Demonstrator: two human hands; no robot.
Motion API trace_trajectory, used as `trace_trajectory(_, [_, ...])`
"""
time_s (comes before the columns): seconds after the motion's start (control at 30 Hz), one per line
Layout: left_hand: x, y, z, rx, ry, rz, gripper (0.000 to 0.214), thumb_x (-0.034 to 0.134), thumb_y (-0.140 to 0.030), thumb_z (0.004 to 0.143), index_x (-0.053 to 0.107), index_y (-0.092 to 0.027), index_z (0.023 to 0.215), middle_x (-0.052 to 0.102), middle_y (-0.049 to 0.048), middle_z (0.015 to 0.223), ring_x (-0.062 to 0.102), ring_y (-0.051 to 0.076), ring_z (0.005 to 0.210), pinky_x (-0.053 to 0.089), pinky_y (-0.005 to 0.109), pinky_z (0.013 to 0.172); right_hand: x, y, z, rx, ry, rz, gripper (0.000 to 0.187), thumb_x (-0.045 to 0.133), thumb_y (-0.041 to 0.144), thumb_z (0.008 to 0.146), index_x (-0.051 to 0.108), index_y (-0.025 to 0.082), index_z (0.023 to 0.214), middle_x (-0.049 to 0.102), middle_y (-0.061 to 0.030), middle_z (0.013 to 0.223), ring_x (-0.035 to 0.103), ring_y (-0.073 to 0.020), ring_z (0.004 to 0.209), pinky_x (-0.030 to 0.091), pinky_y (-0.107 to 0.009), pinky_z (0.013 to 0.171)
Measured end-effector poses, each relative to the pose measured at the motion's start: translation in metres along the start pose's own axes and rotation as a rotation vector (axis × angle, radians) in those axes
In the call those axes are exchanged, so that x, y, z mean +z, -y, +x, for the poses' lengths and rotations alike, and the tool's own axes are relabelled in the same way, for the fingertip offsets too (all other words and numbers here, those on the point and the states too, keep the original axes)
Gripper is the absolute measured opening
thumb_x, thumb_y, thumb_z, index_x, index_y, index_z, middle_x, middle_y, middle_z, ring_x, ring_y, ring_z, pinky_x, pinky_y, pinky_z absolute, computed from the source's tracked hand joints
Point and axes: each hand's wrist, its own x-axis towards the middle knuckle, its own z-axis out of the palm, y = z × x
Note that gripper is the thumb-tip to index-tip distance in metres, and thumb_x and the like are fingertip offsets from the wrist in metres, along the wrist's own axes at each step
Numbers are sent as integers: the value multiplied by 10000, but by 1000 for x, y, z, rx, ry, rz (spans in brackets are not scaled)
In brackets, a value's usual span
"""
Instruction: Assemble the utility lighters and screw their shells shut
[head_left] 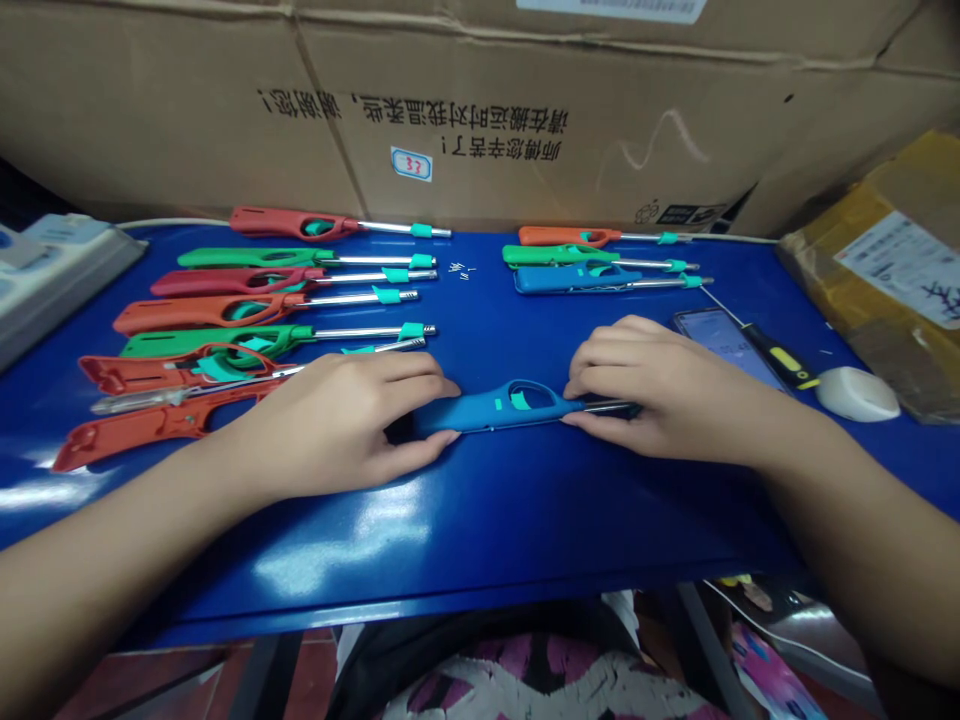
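Note:
A blue long-necked gas lighter (480,408) lies across the middle of the blue table, its metal tube pointing right. My left hand (360,420) grips the handle end between thumb and fingers. At the neck, where the tube leaves the body, my right hand (645,395) pinches the lighter; the tube's tip is partly covered by that hand. A teal trigger shows inside the loop. Left of my left hand lie an opened orange lighter shell (142,430) and a screwdriver with a clear handle (139,402).
Several red, green and orange lighters (277,312) lie in a row at the left. Orange, green and blue lighters (577,278) lie at the back right. A phone (724,340), a black-yellow screwdriver (780,357) and a white mouse-shaped object (857,393) are at the right. A cardboard box (465,60) stands behind.

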Motion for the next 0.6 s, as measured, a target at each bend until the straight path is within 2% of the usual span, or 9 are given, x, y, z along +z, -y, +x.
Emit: trace_trajectory(0.6, [-1,-2,0,6,-17,-21,309,578,-389,968,703,-194,1173,724,77,1071,714,210,853,593,338,741,0,1,0,8,9,18,157,597,335,965,664,207,901,690,-53,932,600,-220,880,408,-376,848])
